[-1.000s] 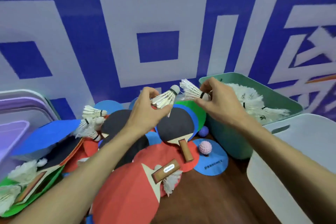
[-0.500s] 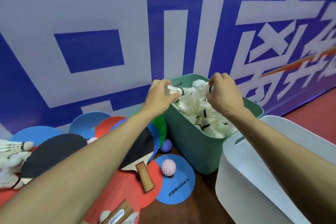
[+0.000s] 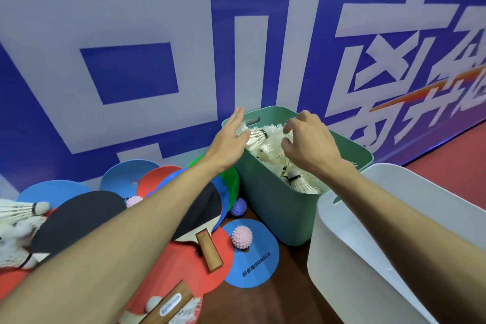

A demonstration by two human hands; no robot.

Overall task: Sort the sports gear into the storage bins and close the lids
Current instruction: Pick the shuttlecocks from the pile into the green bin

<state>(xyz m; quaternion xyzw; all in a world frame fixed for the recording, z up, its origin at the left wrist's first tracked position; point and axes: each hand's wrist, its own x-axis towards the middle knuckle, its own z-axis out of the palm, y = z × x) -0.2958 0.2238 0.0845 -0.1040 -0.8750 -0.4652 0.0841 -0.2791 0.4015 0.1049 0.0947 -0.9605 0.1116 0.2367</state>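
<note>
A green bin [image 3: 273,208] stands against the blue wall, filled with white shuttlecocks [image 3: 265,144]. My left hand [image 3: 231,139] hovers flat over the bin's left rim, fingers spread, holding nothing. My right hand [image 3: 307,139] is over the middle of the bin, fingers curled apart and empty. A white bin [image 3: 342,258] stands in front of the green one, at the right. Table tennis paddles [image 3: 200,250] in red and black lie piled at the left, with more shuttlecocks [image 3: 18,221] at the far left edge.
Blue, red and green flat discs [image 3: 249,263] lie among the paddles. A pink spiky ball [image 3: 242,237] rests on a blue disc, a purple one [image 3: 238,207] beside the green bin. A white ball [image 3: 153,304] sits by a paddle handle. Red floor lies at the right.
Both hands carried a shuttlecock each from above the pile to the green bin, then let go; both hands are now spread and empty over the bin. The view swung right.
</note>
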